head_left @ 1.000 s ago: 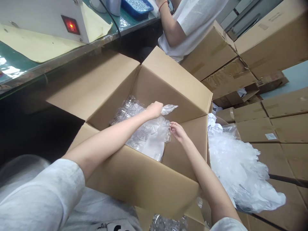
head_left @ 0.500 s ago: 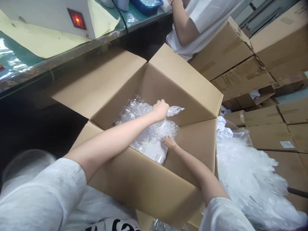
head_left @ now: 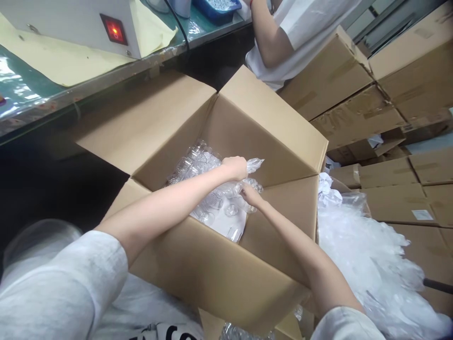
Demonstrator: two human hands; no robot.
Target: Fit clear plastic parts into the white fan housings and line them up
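An open cardboard box (head_left: 226,269) stands in front of me, and both my arms reach into it. My left hand (head_left: 235,168) is closed in a fist around a clear plastic bag (head_left: 255,165), whose gathered end sticks out past the knuckles. Just below it, my right hand (head_left: 252,196) has its fingers curled against the lower part of the bag; the fingertips are partly hidden. Under the hands lie several small clear plastic containers (head_left: 191,160), cup-like in shape. Some rest on a white sheet (head_left: 221,222) in the box.
A green-topped workbench (head_left: 38,97) runs along the upper left, with a machine (head_left: 78,23) whose red switch glows. Beyond the box another person (head_left: 272,42) works by a blue tray (head_left: 219,9). Stacked cartons (head_left: 392,174) and a heap of clear plastic bags (head_left: 364,264) stand to the right.
My right hand has moved slightly up, and its fingers have curled in against the bag. My left hand has dropped a little, and some containers below have shifted onto the white sheet.
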